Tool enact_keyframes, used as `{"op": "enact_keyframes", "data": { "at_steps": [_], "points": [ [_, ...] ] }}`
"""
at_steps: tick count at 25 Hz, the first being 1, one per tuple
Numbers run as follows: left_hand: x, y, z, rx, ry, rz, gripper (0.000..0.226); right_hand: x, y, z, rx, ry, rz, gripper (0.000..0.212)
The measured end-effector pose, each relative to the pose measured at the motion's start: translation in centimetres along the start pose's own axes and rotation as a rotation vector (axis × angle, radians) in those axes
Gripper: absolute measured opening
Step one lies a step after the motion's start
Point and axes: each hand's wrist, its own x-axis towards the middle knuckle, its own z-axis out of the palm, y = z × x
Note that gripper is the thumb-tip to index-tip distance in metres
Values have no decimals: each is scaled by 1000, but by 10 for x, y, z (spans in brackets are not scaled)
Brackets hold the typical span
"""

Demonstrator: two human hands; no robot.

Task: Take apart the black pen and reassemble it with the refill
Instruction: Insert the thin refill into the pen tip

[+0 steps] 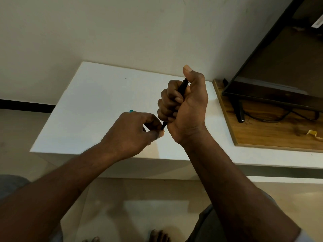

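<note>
My right hand (185, 109) grips the black pen (182, 88) in a fist above the white table (90, 105). The pen's top end shows under the raised thumb. Its pointed lower end sticks out below the fist. My left hand (136, 135) pinches that lower tip between thumb and forefinger. Most of the pen's barrel is hidden by my curled fingers. A small teal object (131, 111) peeks out on the table just behind my left hand; I cannot tell what it is.
A wooden board (262, 135) lies on the table's right side. On it stands a dark monitor (272, 88) with a stand and a black cable (272, 119). A yellow scrap (313, 134) lies near the board's right edge. A wall rises behind the table. Tiled floor and my feet are below.
</note>
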Motion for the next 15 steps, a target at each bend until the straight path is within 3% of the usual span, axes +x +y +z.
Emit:
{"op": "enact_keyframes", "data": {
  "at_steps": [15],
  "points": [
    [-1, 5, -1, 17, 21, 7, 5, 0, 0, 1, -2, -4, 6, 54]
  ]
}}
